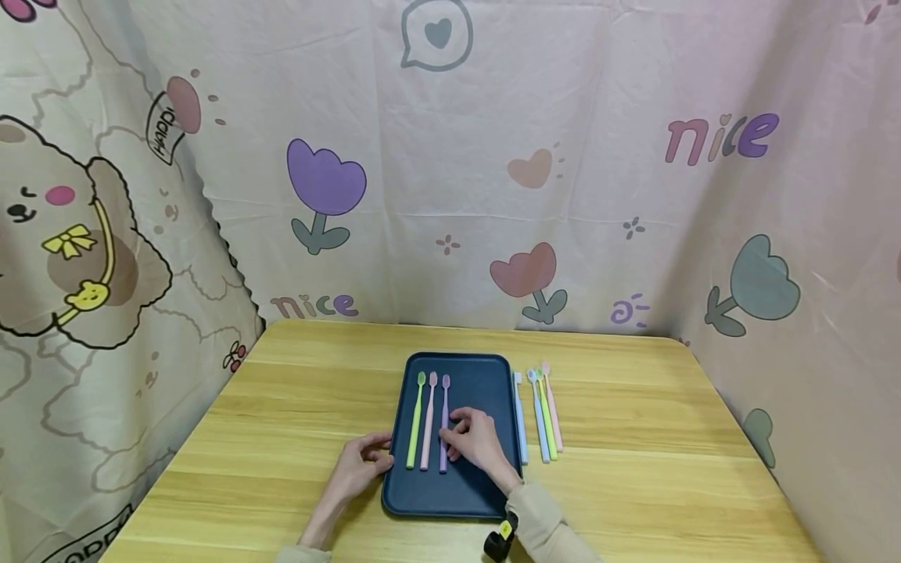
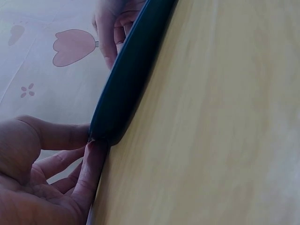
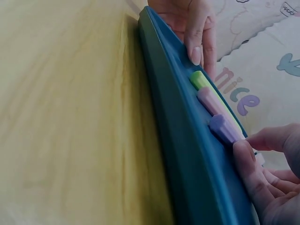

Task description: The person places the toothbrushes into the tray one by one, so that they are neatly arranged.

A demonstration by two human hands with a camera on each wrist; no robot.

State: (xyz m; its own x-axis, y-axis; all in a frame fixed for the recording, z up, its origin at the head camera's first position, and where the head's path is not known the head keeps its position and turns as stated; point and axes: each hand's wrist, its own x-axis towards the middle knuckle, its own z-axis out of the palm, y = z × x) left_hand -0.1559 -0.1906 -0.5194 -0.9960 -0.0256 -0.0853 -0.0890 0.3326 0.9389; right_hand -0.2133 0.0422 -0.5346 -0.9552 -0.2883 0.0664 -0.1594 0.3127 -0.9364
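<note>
A dark blue tray (image 1: 450,498) lies on the table with three toothbrushes in it, side by side, heads toward the back. From left to right these are a green toothbrush (image 1: 416,422), a pink toothbrush (image 1: 428,422) and a purple toothbrush (image 1: 445,407). My right hand (image 1: 480,440) pinches the purple toothbrush between thumb and finger; in the right wrist view its handle end (image 3: 224,127) sticks out past the fingertips. At the tray's left edge, my left hand (image 1: 360,467) holds the rim between thumb and forefinger, as the left wrist view shows.
Just right of the tray, a blue toothbrush (image 1: 522,422) lies along its edge. Beside it are another blue toothbrush (image 1: 540,422), a green toothbrush (image 1: 548,426) and a pink toothbrush (image 1: 554,414). A printed curtain (image 1: 436,156) hangs behind the wooden table (image 1: 633,446).
</note>
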